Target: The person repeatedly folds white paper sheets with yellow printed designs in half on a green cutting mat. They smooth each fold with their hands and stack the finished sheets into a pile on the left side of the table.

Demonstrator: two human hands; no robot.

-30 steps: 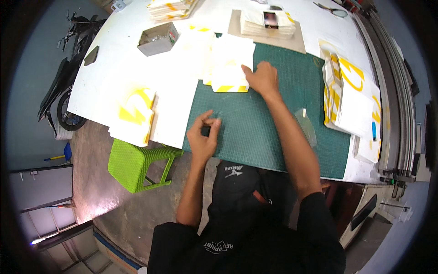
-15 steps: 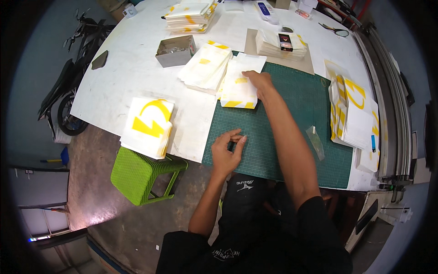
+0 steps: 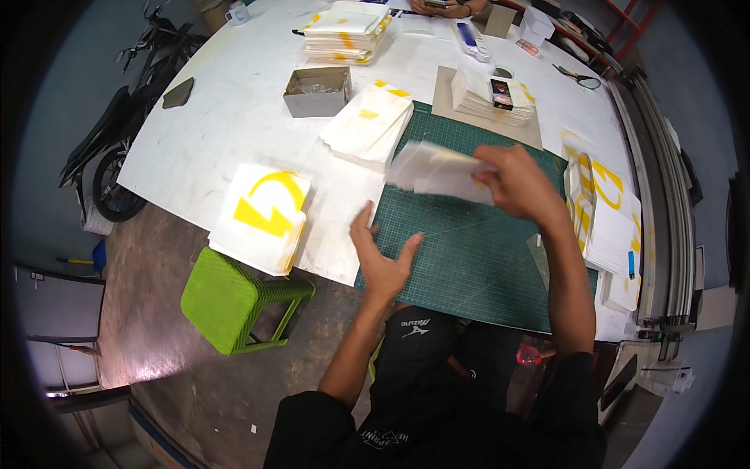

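My right hand (image 3: pixel 522 181) pinches the right end of some flat white papers (image 3: pixel 437 172), folded like envelopes. They are held tilted above the green cutting mat (image 3: pixel 469 262) and smeared by motion, so their number is unclear. My left hand (image 3: pixel 384 259) is open over the mat's left edge, thumb and fingers spread, with nothing in it. Just beyond the held papers lies a fanned stack of similar white papers (image 3: pixel 367 123) with small yellow prints. Left of my left hand, another white stack (image 3: pixel 262 209) with a large yellow print rests at the table's near edge.
Further stacks stand at the far left (image 3: pixel 345 33), far right (image 3: pixel 492 98) and right (image 3: pixel 605 207). A grey box (image 3: pixel 318 92), scissors (image 3: pixel 576 76) and a dark stone-like piece (image 3: pixel 178 93) lie around. A green stool (image 3: pixel 226 301) stands below. Another person's hands (image 3: pixel 449 8) show at the far edge.
My right hand has lifted the white papers off the spot beside the fanned stack and brought them right and nearer. My left hand has spread its fingers. Another person's hands have come into view.
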